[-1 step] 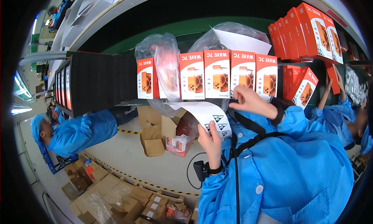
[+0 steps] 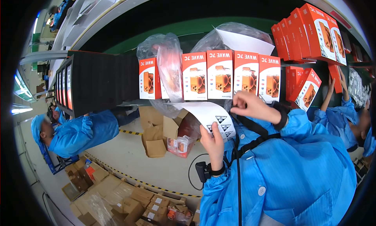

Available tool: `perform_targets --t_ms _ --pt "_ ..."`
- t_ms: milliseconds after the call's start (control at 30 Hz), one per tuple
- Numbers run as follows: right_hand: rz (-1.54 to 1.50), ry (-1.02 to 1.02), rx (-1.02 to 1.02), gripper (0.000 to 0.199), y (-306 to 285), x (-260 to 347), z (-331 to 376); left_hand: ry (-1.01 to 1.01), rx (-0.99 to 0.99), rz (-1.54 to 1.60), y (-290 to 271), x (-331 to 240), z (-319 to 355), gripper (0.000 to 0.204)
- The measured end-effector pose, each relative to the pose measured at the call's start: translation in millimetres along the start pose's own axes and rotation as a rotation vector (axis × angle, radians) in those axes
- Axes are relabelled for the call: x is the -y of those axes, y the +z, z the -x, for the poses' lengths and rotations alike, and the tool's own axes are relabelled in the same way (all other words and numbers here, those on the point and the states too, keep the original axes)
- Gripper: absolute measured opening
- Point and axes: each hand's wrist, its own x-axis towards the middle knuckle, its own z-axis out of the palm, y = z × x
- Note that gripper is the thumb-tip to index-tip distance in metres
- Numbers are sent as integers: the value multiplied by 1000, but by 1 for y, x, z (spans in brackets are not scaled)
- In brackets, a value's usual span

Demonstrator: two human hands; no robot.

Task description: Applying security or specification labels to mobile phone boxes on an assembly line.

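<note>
My left hand [image 2: 212, 141] grips a white sheet of stickers [image 2: 217, 115] printed with black triangular labels, thumb on top; the sheet curls toward the boxes. Just right of the sheet is my right hand [image 2: 252, 107], its fingers curled together in a pinch. Whatever it may hold is too small to make out. Right in front of it stands a row of several orange-and-white phone boxes [image 2: 220, 79], their printing upside down to me. Clear plastic wrap [image 2: 169, 75] lies over part of the row's left end.
Black trays [image 2: 103, 79] stand at the left. More orange boxes [image 2: 303, 38] are stacked at the right, by a co-worker's hands [image 2: 333, 85]. Behind the row lie plastic film and a white sheet [image 2: 246, 42]. Open cartons [image 2: 153, 140] sit on the floor below.
My right hand has dropped slightly toward me, away from the box fronts, its fingers curling in a little more. The left hand and the sticker sheet stay as they were.
</note>
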Motion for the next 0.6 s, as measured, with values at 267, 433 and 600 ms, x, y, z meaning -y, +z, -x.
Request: perform_targets --t_ms 267,433,600 --pt "33 -212 -18 20 22 27 4 38 64 66 -4 -5 -1 20" --pt "11 -153 8 16 30 29 -1 47 46 2 -6 -4 -5 17" --pt "-158 59 16 13 35 35 -13 138 3 -145 -8 -1 -14 14"
